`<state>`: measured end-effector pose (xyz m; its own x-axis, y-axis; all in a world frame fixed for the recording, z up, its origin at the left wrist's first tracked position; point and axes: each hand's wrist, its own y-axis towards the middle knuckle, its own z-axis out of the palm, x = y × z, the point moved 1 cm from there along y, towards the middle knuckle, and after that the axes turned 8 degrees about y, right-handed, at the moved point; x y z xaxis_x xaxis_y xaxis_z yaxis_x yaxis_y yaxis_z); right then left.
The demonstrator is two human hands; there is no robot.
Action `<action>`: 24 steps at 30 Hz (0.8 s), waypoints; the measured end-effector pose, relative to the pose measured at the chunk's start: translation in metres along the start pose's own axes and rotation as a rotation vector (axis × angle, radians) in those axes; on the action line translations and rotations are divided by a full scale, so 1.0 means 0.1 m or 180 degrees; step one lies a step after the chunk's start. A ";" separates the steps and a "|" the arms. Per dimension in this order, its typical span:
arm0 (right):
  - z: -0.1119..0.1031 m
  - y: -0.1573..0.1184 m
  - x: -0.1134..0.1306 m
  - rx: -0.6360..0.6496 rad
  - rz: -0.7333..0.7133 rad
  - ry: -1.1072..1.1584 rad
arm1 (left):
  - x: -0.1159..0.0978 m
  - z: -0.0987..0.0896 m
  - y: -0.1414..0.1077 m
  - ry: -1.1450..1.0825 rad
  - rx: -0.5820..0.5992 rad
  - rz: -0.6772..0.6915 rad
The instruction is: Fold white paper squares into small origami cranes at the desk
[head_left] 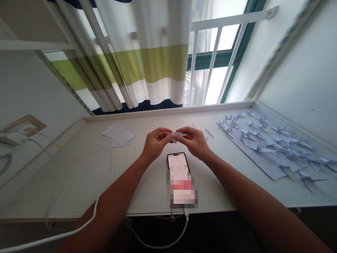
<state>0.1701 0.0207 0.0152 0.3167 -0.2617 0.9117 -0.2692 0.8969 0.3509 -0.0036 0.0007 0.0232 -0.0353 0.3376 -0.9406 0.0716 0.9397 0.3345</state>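
Between my two hands is a small folded piece of white paper (177, 136), held just above the desk. My left hand (158, 140) pinches its left side between thumb and fingers. On the right side, my right hand (193, 140) grips it the same way, and the fingertips of both hands nearly meet. Much of the paper is hidden behind the fingers, so its exact folds cannot be made out. Directly below the hands lies a phone (177, 161) with a lit screen, partly blurred out.
Folded paper cranes (259, 148) crowd the desk's right side, many on a printed sheet (272, 170). Loose white paper squares (122, 136) lie at left. Paper strips (209, 132) rest beyond my right hand. A white cable (112, 158) crosses my left forearm; another cable (186, 219) plugs into the phone.
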 end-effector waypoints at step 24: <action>0.01 -0.02 0.05 -0.0132 -0.0321 -0.0928 | 0.01 -0.08 0.04 -0.0131 0.0372 -0.0600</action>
<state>0.1714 0.0178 0.0189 0.0642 -0.4358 0.8977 -0.2104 0.8735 0.4391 -0.0117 0.0052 0.0238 -0.0185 0.1517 -0.9883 0.1827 0.9723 0.1459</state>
